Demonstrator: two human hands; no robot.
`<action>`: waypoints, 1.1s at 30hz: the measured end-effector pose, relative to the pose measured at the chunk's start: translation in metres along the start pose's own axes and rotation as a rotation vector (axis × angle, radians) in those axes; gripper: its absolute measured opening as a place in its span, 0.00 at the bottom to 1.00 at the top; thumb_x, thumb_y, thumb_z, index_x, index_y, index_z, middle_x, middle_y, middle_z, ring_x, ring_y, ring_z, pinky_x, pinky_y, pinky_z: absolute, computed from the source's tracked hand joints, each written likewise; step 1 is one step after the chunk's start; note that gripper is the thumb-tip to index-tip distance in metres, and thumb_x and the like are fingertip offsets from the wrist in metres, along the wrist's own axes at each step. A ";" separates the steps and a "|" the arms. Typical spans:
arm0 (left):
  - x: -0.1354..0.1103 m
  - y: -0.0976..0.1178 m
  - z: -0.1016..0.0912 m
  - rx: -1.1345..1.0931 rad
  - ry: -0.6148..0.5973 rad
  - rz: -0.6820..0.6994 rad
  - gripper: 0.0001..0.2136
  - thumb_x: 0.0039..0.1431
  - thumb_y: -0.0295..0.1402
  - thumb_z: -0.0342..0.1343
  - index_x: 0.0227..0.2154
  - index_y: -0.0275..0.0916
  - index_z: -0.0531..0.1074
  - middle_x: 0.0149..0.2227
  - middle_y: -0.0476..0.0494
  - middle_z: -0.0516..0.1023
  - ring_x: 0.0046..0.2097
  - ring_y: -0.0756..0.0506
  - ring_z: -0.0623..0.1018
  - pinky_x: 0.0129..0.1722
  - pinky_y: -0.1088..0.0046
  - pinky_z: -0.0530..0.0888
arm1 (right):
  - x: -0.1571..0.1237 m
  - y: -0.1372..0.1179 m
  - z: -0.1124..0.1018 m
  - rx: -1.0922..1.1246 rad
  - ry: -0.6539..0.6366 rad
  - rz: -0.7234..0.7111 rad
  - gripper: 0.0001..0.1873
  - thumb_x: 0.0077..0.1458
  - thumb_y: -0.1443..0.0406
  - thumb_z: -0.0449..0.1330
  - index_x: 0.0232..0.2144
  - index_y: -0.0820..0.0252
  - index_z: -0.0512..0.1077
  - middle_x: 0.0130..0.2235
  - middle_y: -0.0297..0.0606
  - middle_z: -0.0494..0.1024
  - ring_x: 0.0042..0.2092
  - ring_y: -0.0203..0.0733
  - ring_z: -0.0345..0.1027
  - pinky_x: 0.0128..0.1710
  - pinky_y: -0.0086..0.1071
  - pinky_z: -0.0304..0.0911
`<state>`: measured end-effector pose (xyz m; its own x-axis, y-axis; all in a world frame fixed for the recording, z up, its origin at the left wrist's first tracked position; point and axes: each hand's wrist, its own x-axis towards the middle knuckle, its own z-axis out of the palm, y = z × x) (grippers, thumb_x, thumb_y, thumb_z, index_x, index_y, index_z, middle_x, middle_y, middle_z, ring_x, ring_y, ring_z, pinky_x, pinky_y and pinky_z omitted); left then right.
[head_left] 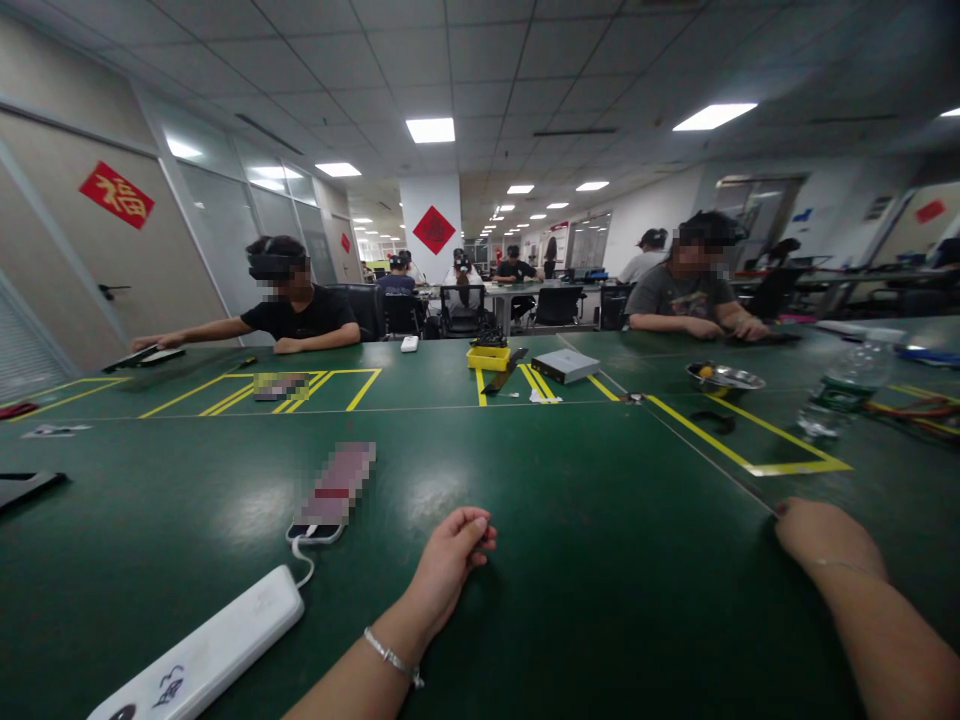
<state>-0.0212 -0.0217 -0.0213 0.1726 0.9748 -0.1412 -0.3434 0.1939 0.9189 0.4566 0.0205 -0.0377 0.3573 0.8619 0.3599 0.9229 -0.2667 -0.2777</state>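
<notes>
My left hand (457, 552) is above the green table (570, 600), its fingers curled in and the thumb pressed to the index finger. A small dark spot shows between them, too small to name. To the right, my right hand (831, 540) is low over the table by a seam, back of the hand towards me. Its fingers are mostly hidden. Left of my left hand lies a phone (334, 490), its screen blurred out. A white cable (300, 560) joins it to a long white power bank (217, 640) with handwriting on it.
Yellow tape outlines (799, 467) mark the table. Further back are a yellow bin (487, 358), a grey box (565, 366), a metal bowl (726, 378) and a plastic bottle (847, 390). Two people wearing headsets sit opposite, one (300, 310) at left and one (686, 290) at right.
</notes>
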 end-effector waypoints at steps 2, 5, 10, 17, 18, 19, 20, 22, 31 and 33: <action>-0.001 0.002 0.002 0.015 -0.007 -0.011 0.11 0.47 0.37 0.56 0.31 0.35 0.67 0.27 0.48 0.71 0.28 0.53 0.70 0.26 0.80 0.63 | -0.006 -0.041 -0.007 -0.014 -0.073 0.058 0.18 0.45 0.67 0.45 0.34 0.68 0.72 0.37 0.60 0.69 0.39 0.55 0.65 0.32 0.44 0.56; -0.002 0.006 0.004 0.045 -0.018 -0.017 0.11 0.46 0.37 0.57 0.30 0.35 0.67 0.27 0.48 0.71 0.28 0.53 0.70 0.27 0.79 0.63 | -0.019 -0.110 -0.005 0.099 -0.102 -0.038 0.17 0.47 0.66 0.47 0.38 0.64 0.68 0.40 0.49 0.70 0.40 0.46 0.65 0.36 0.38 0.58; -0.003 0.006 0.004 0.096 -0.035 -0.005 0.11 0.45 0.34 0.58 0.32 0.36 0.67 0.26 0.50 0.70 0.29 0.53 0.69 0.27 0.79 0.63 | -0.065 -0.216 -0.002 0.691 -0.467 -0.099 0.10 0.45 0.62 0.54 0.31 0.61 0.68 0.29 0.36 0.73 0.31 0.37 0.66 0.33 0.32 0.60; 0.000 0.000 0.003 0.125 -0.056 0.039 0.11 0.41 0.29 0.60 0.30 0.36 0.68 0.23 0.53 0.68 0.26 0.54 0.67 0.26 0.79 0.62 | -0.104 -0.269 0.009 1.224 -0.774 0.091 0.11 0.36 0.67 0.62 0.28 0.63 0.70 0.30 0.35 0.72 0.30 0.32 0.64 0.35 0.30 0.58; 0.000 0.000 0.004 0.132 -0.060 0.041 0.11 0.42 0.30 0.60 0.31 0.35 0.68 0.24 0.52 0.69 0.26 0.54 0.68 0.26 0.79 0.62 | -0.106 -0.271 0.011 1.309 -0.800 0.144 0.11 0.36 0.66 0.62 0.28 0.63 0.69 0.29 0.34 0.72 0.29 0.30 0.63 0.33 0.29 0.58; 0.000 0.001 0.004 0.137 -0.062 0.038 0.11 0.43 0.32 0.59 0.31 0.35 0.69 0.25 0.51 0.70 0.27 0.54 0.68 0.26 0.79 0.62 | -0.108 -0.274 0.013 1.394 -0.821 0.193 0.12 0.37 0.65 0.62 0.28 0.63 0.69 0.29 0.34 0.71 0.27 0.29 0.62 0.31 0.28 0.58; 0.000 0.001 0.004 0.139 -0.063 0.029 0.11 0.45 0.34 0.58 0.32 0.35 0.70 0.26 0.49 0.71 0.27 0.53 0.69 0.27 0.78 0.62 | -0.110 -0.276 0.015 1.469 -0.839 0.233 0.12 0.38 0.64 0.62 0.28 0.62 0.68 0.28 0.33 0.70 0.26 0.28 0.61 0.29 0.27 0.58; -0.001 0.002 0.005 0.125 -0.065 0.001 0.12 0.47 0.37 0.56 0.34 0.35 0.70 0.28 0.47 0.72 0.28 0.53 0.70 0.28 0.78 0.63 | -0.115 -0.282 0.016 1.570 -0.866 0.287 0.13 0.39 0.61 0.63 0.28 0.62 0.67 0.26 0.31 0.68 0.25 0.27 0.60 0.26 0.25 0.57; -0.005 0.006 0.007 0.146 -0.086 0.012 0.13 0.48 0.39 0.54 0.33 0.34 0.69 0.23 0.49 0.70 0.24 0.54 0.68 0.23 0.79 0.61 | -0.125 -0.286 0.012 1.689 -0.987 0.298 0.14 0.43 0.58 0.60 0.27 0.60 0.62 0.23 0.28 0.66 0.24 0.27 0.60 0.23 0.24 0.55; -0.005 0.005 0.006 0.171 -0.091 0.045 0.13 0.47 0.38 0.56 0.33 0.34 0.70 0.23 0.50 0.69 0.24 0.54 0.67 0.24 0.79 0.61 | -0.125 -0.285 0.012 1.700 -0.996 0.274 0.13 0.42 0.60 0.61 0.28 0.60 0.63 0.24 0.29 0.67 0.25 0.28 0.61 0.25 0.24 0.56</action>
<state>-0.0180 -0.0262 -0.0137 0.2458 0.9667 -0.0714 -0.1921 0.1208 0.9739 0.1476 -0.0057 -0.0144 -0.3070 0.9305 -0.1996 -0.4079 -0.3181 -0.8558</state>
